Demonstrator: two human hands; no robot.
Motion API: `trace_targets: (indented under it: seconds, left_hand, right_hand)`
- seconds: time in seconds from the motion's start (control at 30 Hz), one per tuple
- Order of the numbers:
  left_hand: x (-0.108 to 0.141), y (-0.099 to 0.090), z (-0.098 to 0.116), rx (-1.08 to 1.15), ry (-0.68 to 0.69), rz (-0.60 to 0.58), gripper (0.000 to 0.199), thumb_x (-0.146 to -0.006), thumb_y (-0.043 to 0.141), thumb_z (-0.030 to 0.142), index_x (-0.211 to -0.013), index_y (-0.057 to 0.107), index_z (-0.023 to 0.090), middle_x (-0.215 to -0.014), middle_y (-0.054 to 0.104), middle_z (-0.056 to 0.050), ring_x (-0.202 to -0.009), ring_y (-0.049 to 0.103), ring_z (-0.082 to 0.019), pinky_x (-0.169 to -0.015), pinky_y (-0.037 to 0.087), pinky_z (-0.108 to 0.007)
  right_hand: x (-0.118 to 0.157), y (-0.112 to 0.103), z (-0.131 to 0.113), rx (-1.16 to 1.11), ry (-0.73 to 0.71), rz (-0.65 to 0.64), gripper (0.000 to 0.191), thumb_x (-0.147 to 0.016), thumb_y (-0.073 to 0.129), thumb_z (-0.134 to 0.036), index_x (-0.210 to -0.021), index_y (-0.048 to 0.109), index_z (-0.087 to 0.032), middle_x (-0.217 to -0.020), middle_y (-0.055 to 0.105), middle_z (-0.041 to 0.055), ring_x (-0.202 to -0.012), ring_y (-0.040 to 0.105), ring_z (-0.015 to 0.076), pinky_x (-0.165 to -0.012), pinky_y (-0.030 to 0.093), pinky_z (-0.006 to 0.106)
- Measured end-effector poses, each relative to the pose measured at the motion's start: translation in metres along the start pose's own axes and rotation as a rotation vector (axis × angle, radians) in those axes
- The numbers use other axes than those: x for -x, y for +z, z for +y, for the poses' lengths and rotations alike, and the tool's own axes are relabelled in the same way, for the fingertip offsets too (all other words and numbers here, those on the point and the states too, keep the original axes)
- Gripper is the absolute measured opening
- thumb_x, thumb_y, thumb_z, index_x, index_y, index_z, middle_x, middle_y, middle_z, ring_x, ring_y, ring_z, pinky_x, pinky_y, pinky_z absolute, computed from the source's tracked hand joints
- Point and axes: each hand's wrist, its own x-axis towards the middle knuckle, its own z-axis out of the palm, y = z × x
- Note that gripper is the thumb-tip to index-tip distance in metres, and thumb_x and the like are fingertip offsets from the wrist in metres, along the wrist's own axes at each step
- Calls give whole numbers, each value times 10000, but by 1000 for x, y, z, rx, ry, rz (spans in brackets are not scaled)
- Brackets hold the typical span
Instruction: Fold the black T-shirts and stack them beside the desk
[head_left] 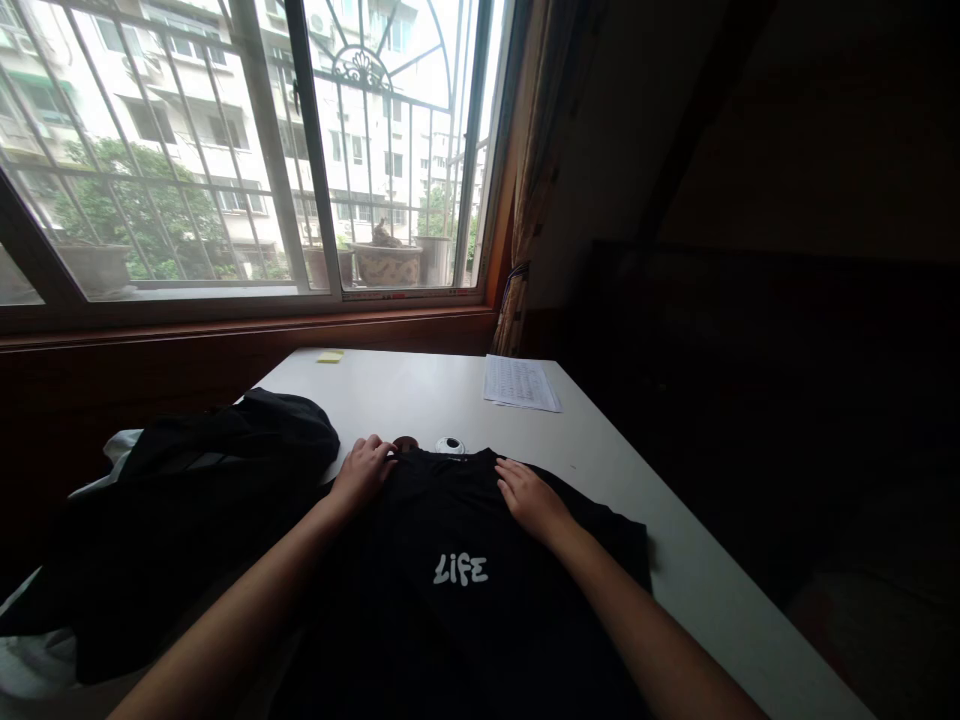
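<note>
A black T-shirt (420,520) is spread on the white table in front of me, its neckline at the far end and its hem towards me. White lettering (460,569) shows on its chest. At the shoulder left of the neckline, my left hand (364,470) has its fingers bent together on the fabric edge, seemingly pinching it. My right hand (531,496) lies on the other shoulder, palm down, with fingers stretched out and slightly apart. Just beyond the collar, a round white item with a black centre (450,445) and a brown round item (406,443) are partly covered.
Dark clothes (195,490) with some white cloth are heaped on the left. Printed sheets (521,383) and a yellow sticky note (330,356) lie at the far side of the white table (405,385). Beyond it are a barred window (315,150) and a tied curtain (517,290).
</note>
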Motion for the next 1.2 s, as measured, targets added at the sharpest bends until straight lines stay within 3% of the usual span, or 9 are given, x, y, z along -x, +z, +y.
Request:
trace_targets:
  seconds: [0.23, 0.4, 0.6, 0.73, 0.87, 1.0, 1.1, 1.2]
  left_hand:
    - [-6, 5, -5, 29, -58, 17, 149, -995, 498, 245, -1035, 638, 215, -1016, 614, -70, -987, 587, -230, -865, 470, -323]
    - [-9, 6, -13, -6, -76, 57, 189, -1001, 491, 281, -1100, 645, 235, -1079, 604, -88, -1043, 537, -271, -905, 454, -383]
    - [-4, 0, -29, -14, -52, 92, 266, -1005, 485, 349, -1198, 634, 241, -1206, 584, -95, -1144, 505, -299, -988, 455, -441]
    - [12, -14, -25, 0, 31, 106, 325, -1013, 450, 306, -1290, 602, 228, -1366, 534, -105, -1262, 477, -300, -1062, 440, -450]
    - [42, -24, -2, 15, 173, 44, 317, -1010, 456, 291, -1258, 652, 262, -1377, 588, -56, -1324, 486, -256, -1126, 416, -396]
    - [75, -17, 13, -27, 191, -55, 456, -1020, 458, 433, -1411, 571, 227, -1503, 521, -85, -1415, 433, -286, -1193, 338, -461]
    - [86, -10, 7, -25, 124, -105, 576, -1023, 423, 523, -1527, 426, 243, -1599, 383, -79, -1486, 328, -285, -1232, 238, -500]
    - [84, -10, -11, -13, 89, -155, 599, -1024, 395, 562, -1554, 369, 283, -1632, 302, -52, -1517, 253, -270, -1239, 193, -503]
  right_hand:
    - [-3, 7, 3, 1, 62, -69, 625, -1035, 282, -471, -1555, 365, -135, -1641, 302, 70, -1525, 237, 220, -1253, 183, 414]
    - [-4, 6, 9, 9, 103, -129, 702, -1024, 221, -595, -1599, 256, -194, -1677, 176, 25, -1549, 137, 227, -1259, 100, 453]
    - [-5, 4, 17, 19, 119, -149, 755, -1005, 180, -653, -1609, 209, -201, -1683, 152, 27, -1552, 117, 233, -1254, 95, 480]
    - [-4, 4, 23, 18, 113, -130, 738, -1008, 198, -638, -1604, 232, -203, -1679, 185, 39, -1548, 142, 237, -1252, 114, 484]
    - [2, 1, 26, 17, 80, -50, 664, -1018, 290, -543, -1566, 332, -170, -1660, 262, 71, -1534, 192, 245, -1251, 161, 453]
    - [13, -5, 25, 8, 25, 114, 479, -999, 378, -411, -1396, 559, -214, -1477, 519, 95, -1389, 420, 275, -1175, 337, 428]
    - [22, -8, 29, 0, 23, 110, 435, -987, 403, -399, -1334, 609, -239, -1361, 592, 86, -1263, 517, 270, -1098, 427, 413]
    - [29, -9, 38, -5, 32, 93, 473, -987, 400, -423, -1379, 582, -232, -1395, 569, 82, -1285, 500, 271, -1107, 417, 426]
